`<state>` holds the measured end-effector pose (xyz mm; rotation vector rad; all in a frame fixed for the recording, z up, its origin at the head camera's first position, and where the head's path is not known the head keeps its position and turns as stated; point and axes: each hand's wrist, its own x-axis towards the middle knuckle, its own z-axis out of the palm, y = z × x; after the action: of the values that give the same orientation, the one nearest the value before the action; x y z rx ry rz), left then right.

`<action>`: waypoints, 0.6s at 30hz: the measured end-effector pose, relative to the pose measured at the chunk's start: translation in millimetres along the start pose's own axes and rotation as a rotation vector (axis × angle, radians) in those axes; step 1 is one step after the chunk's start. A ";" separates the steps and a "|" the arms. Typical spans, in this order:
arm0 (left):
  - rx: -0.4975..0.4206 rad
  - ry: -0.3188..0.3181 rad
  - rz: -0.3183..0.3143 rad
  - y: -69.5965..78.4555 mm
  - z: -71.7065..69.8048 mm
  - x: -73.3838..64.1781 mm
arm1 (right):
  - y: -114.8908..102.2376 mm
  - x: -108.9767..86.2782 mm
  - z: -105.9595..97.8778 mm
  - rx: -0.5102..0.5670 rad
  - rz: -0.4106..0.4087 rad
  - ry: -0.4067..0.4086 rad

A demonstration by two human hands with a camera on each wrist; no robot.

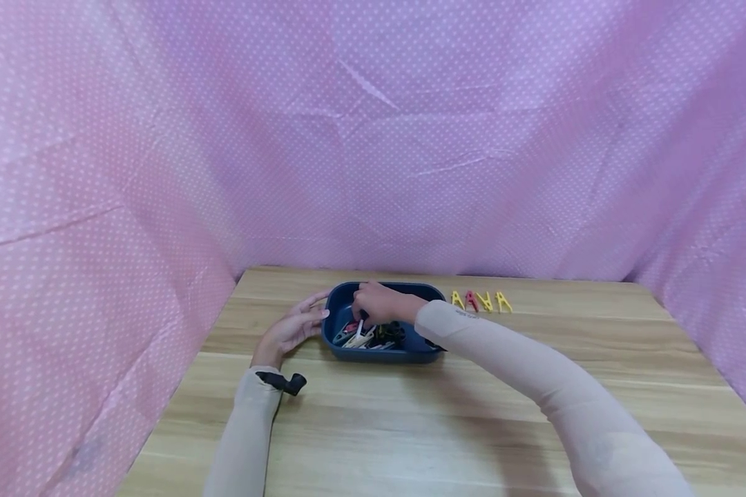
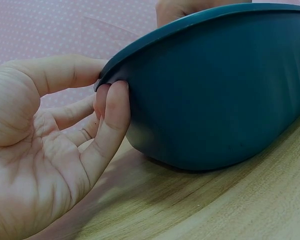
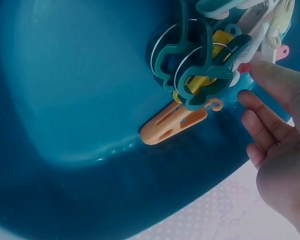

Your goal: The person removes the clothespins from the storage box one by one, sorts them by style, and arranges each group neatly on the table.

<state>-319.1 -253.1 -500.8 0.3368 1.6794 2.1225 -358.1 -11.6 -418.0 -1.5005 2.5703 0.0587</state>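
Observation:
A dark blue plastic basin (image 1: 379,356) stands on the table, holding a heap of mixed clothespins. My left hand (image 1: 295,328) grips its left end; in the left wrist view the thumb lies on the rim (image 2: 190,21) and fingertips press beneath it. My right hand (image 1: 382,304) reaches down inside, over the heap. In the right wrist view its thumb (image 3: 275,80) overlaps a small red piece beside white clothespins (image 3: 257,30); whether it pinches that piece I cannot tell. Dark green clips (image 3: 205,75) with wire springs and an orange clothespin (image 3: 172,122) lie near its fingers.
Right of the basin, several clothespins stand in a row on the wooden table (image 1: 373,428): a yellow one (image 1: 457,299), a red one (image 1: 472,300) and more yellow. Pink dotted cloth (image 1: 373,172) hangs behind and at both sides.

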 end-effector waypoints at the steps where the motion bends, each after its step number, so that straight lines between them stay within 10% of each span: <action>1: 0.002 0.003 -0.004 0.1 0.2 0.4 | 0.0 -0.2 -0.3 0.000 -0.001 -0.003; 18: -0.003 -0.012 0.012 -2.5 -5.5 3.8 | -4.7 1.9 5.5 -0.017 -0.137 0.037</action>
<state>-324.4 -255.6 -504.9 0.3590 1.6721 2.1274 -354.3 -14.8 -423.5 -1.6949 2.4926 0.0358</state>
